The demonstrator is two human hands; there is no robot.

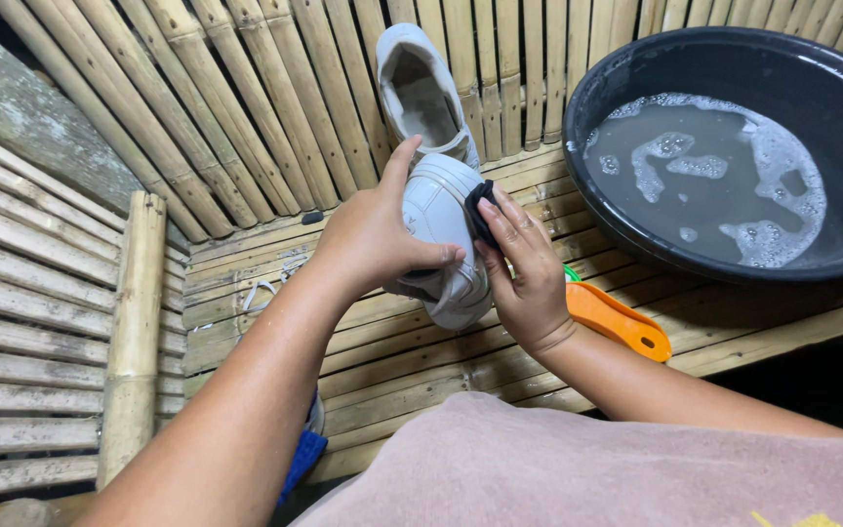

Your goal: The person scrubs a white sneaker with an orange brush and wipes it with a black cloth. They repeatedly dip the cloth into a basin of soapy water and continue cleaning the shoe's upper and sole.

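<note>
Two hands meet over a white shoe [438, 229] near the middle of the view. Our left hand [368, 239] wraps around the shoe from the left, thumb up along its edge and fingers curled over its side, holding it clear of the bamboo surface [392, 342]. Our right hand [524, 268] presses a small dark cloth [480, 210] against the shoe's right side, fingers closed on the cloth and flat to the shoe.

Just behind, we see a second white shoe [421, 93] leaning upright against the slatted bamboo wall [246, 117], its opening facing us. To the right sits a black basin [636, 88] on the surface, holding grey, soapy water [704, 185] with patches of foam. An orange brush handle [617, 320] lies on the surface under our right wrist, with a bit of green showing at its near end. White laces [260, 291] lie on the slats left of the held shoe. A blue object [302, 459] shows partly under our left forearm; we cannot tell what it is. No packages, labels or signs are readable from here.
</note>
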